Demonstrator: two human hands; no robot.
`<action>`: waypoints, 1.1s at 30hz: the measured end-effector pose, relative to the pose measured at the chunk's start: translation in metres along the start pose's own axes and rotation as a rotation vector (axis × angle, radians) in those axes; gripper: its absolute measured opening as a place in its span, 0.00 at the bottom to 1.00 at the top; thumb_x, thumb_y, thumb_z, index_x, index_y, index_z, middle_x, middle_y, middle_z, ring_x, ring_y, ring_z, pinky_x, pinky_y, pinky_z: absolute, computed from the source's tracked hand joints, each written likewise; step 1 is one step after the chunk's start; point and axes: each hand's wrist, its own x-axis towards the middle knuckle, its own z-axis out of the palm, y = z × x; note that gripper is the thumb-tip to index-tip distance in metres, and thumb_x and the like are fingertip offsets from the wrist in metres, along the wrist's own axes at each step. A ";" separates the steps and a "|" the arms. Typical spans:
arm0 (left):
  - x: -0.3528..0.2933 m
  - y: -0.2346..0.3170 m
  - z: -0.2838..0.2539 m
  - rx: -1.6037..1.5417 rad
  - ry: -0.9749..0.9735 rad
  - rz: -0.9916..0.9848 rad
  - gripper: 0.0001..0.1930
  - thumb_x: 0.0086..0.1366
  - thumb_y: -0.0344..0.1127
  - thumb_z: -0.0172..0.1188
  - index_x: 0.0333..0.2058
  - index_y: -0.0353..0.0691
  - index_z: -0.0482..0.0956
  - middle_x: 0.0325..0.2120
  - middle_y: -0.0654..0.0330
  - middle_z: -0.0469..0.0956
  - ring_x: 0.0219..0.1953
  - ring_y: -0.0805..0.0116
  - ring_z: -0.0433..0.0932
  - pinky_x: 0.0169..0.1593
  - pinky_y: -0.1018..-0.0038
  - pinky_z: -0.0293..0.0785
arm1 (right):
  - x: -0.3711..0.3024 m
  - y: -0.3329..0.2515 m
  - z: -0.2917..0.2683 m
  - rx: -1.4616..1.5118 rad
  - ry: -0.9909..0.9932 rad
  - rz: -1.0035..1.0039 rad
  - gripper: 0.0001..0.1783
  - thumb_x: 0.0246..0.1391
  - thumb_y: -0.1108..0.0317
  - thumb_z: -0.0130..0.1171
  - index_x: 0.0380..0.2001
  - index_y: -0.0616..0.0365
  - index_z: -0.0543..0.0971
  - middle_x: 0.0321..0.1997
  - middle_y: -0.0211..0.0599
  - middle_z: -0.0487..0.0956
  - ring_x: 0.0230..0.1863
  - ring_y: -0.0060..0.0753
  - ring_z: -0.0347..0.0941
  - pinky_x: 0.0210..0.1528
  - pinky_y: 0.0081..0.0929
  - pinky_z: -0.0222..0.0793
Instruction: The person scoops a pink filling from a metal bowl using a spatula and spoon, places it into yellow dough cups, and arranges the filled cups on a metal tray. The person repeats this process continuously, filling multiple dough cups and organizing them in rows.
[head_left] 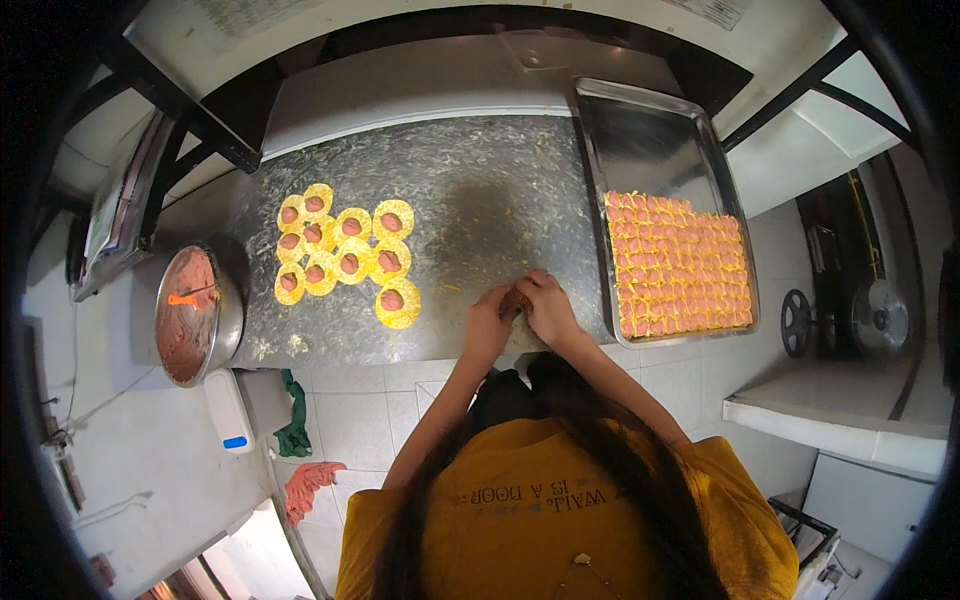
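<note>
Close together near the front edge of the worktop, my left hand [492, 318] and my right hand [549, 308] are both closed on one small dumpling [519, 303]. Fingers hide most of it. To their left, several round yellow dumpling wrappers [400, 318] lie flat in a cluster, with a lump of pink meat filling [391, 300] on each. On the right, a metal tray [655, 115] holds tight rows of open-topped dumplings [680, 265] in its near part. The far part of that tray shows bare metal.
A steel bowl [231, 325] of pink filling, with an orange-handled tool [185, 299] in it, stands at the worktop's left end. The dark stone worktop [480, 150] is dusted with flour. Below it are a white bin-like container [228, 410], a green cloth [293, 420] and a pink cloth [310, 488].
</note>
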 end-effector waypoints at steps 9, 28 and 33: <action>-0.031 -0.032 -0.033 0.075 0.308 -0.064 0.08 0.54 0.25 0.54 0.34 0.34 0.76 0.29 0.51 0.77 0.31 0.61 0.78 0.35 0.71 0.73 | 0.003 0.009 -0.026 0.240 -0.002 -0.006 0.17 0.36 0.80 0.55 0.35 0.57 0.76 0.40 0.43 0.73 0.41 0.47 0.70 0.40 0.36 0.68; -0.033 -0.070 -0.108 0.610 0.689 -0.582 0.11 0.49 0.35 0.62 0.28 0.33 0.78 0.24 0.50 0.78 0.28 0.55 0.78 0.34 0.63 0.72 | 0.055 0.325 -0.258 -0.120 -0.069 0.217 0.18 0.30 0.79 0.54 0.31 0.59 0.80 0.29 0.44 0.79 0.31 0.39 0.75 0.36 0.29 0.70; -0.034 -0.078 -0.108 0.640 0.694 -0.563 0.09 0.49 0.34 0.61 0.27 0.33 0.77 0.24 0.51 0.78 0.27 0.54 0.77 0.33 0.63 0.72 | 0.056 0.328 -0.255 -0.189 -0.191 0.158 0.18 0.30 0.80 0.53 0.31 0.60 0.80 0.31 0.45 0.78 0.34 0.42 0.75 0.36 0.31 0.70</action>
